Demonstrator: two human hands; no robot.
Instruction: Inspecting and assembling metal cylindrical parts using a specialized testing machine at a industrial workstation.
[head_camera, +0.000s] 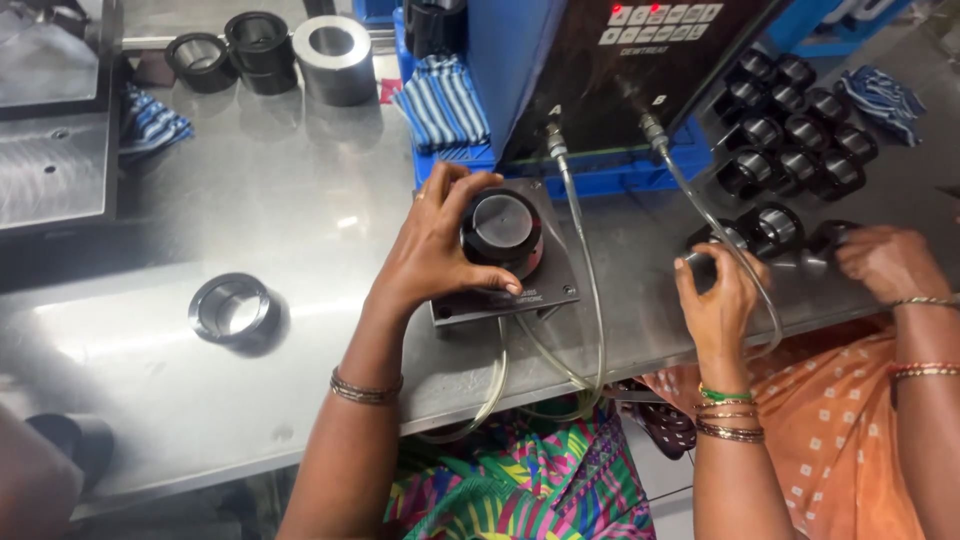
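My left hand (432, 250) is wrapped around a black round part (503, 226) that sits on a dark square gauge base (545, 290) on the steel table (300, 210). My right hand (718, 300) grips a small black sleeve (699, 266) just above the table edge, beside a clear hose (742, 265). Two clear hoses run from the blue and black instrument (600, 70) down to the base. A co-worker's hand (885, 260) in an orange garment touches another black sleeve (827, 236) at the right.
Several black sleeves (790, 130) stand grouped at the back right. A shiny steel ring (232, 307) lies at the left. A large steel ring (334, 55) and two black rings (230, 50) stand at the back. Striped cloths (442, 100) lie near the instrument.
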